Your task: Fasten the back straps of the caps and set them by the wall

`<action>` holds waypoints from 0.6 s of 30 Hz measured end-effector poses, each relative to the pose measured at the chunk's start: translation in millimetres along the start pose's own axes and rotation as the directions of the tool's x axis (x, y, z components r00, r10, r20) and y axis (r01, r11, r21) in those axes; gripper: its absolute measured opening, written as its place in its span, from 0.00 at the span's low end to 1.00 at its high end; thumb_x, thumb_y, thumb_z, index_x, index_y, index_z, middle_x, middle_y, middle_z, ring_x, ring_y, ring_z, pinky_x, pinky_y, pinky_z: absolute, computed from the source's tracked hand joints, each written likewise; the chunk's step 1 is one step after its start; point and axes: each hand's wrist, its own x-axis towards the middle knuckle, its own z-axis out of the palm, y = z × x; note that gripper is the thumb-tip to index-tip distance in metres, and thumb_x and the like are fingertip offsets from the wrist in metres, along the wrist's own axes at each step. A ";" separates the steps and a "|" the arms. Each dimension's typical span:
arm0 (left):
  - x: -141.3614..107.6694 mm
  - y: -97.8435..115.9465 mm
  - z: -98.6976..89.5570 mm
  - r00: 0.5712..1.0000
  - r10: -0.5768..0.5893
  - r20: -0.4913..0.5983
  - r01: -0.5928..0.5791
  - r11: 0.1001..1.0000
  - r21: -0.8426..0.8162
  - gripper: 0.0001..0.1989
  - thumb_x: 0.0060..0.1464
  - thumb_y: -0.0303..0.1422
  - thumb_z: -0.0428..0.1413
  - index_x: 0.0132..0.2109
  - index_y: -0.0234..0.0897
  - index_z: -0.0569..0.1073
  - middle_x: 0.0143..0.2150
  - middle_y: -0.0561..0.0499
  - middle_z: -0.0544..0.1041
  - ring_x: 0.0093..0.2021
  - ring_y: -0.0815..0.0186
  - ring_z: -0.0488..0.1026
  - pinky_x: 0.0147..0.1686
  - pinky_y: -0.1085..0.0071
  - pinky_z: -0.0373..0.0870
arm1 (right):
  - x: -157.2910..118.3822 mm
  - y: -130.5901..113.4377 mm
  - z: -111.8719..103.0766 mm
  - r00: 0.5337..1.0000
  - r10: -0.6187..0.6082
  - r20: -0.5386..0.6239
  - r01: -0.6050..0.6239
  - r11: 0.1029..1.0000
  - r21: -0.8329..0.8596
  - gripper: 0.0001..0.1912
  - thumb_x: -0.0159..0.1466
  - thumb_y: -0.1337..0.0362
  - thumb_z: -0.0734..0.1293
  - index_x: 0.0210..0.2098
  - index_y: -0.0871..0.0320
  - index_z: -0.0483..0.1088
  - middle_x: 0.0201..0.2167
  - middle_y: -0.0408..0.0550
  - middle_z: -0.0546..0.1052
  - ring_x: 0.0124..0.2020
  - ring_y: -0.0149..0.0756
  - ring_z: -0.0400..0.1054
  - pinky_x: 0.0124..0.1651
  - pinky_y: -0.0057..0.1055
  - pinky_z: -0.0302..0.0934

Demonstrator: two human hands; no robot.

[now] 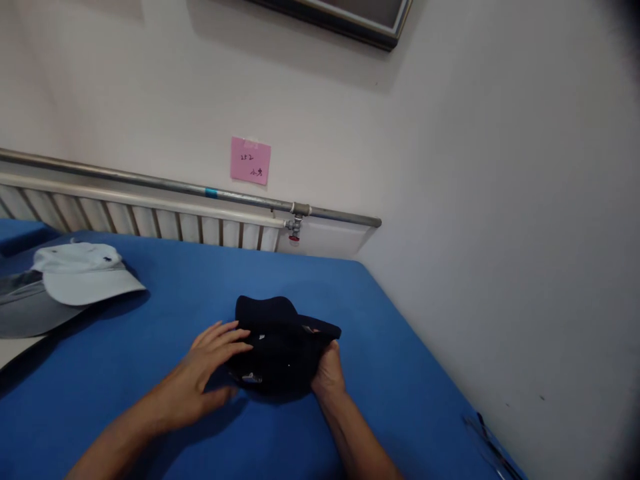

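Observation:
A dark navy or black cap (285, 353) is near the middle of the blue table, with small light marks on it. My right hand (330, 373) grips its right side, fingers partly hidden behind and under the fabric. At the cap's left side, my left hand (207, 367) has its fingers spread, fingertips at the edge of the cap and thumb apart below them. Whether those fingertips press on the fabric is hard to tell.
On the blue table (190, 273), a white cap (87, 270) overlaps a grey cap (35, 313) at the left. A radiator (165, 223) and pipe (135, 180) run behind. Thin dark objects (493, 443) lie at the right edge, beside the wall.

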 end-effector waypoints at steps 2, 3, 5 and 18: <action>1.8 0.5 1.5 0.999 0.036 -0.034 -0.034 0.998 0.055 0.19 0.50 0.24 0.54 0.48 0.44 0.75 0.60 0.49 0.71 0.67 0.52 0.57 0.67 0.42 0.41 | -2.8 -4.8 -0.2 0.999 0.007 0.041 -0.005 0.999 -0.034 0.07 0.55 0.60 0.69 0.27 0.55 0.69 0.31 0.44 0.78 0.32 0.36 0.71 0.37 0.31 0.65; 2.5 1.3 0.4 0.998 0.046 -0.039 -0.044 0.998 0.051 0.15 0.49 0.23 0.53 0.43 0.43 0.76 0.55 0.51 0.75 0.64 0.53 0.62 0.67 0.44 0.41 | -4.6 -8.2 -0.1 0.998 0.003 0.070 0.001 0.998 -0.056 0.06 0.55 0.60 0.69 0.27 0.55 0.69 0.36 0.44 0.78 0.36 0.36 0.71 0.40 0.32 0.65; 3.1 3.3 -5.2 0.999 0.033 -0.043 -0.033 0.999 0.006 0.09 0.51 0.25 0.53 0.36 0.43 0.75 0.42 0.53 0.79 0.52 0.57 0.73 0.68 0.47 0.42 | -8.2 -16.9 -0.2 0.991 -0.010 0.137 0.025 0.994 -0.104 0.07 0.52 0.62 0.71 0.26 0.55 0.68 0.41 0.44 0.78 0.43 0.38 0.70 0.47 0.33 0.63; -7.0 0.1 -23.2 0.974 -0.222 0.038 0.222 0.916 -0.334 0.06 0.51 0.35 0.56 0.34 0.44 0.79 0.40 0.49 0.80 0.62 0.46 0.63 0.57 0.58 0.63 | -30.4 -61.1 -10.3 0.692 0.142 0.707 0.482 0.638 -0.600 0.15 0.49 0.79 0.66 0.31 0.54 0.68 0.46 0.46 0.76 0.53 0.43 0.66 0.59 0.46 0.50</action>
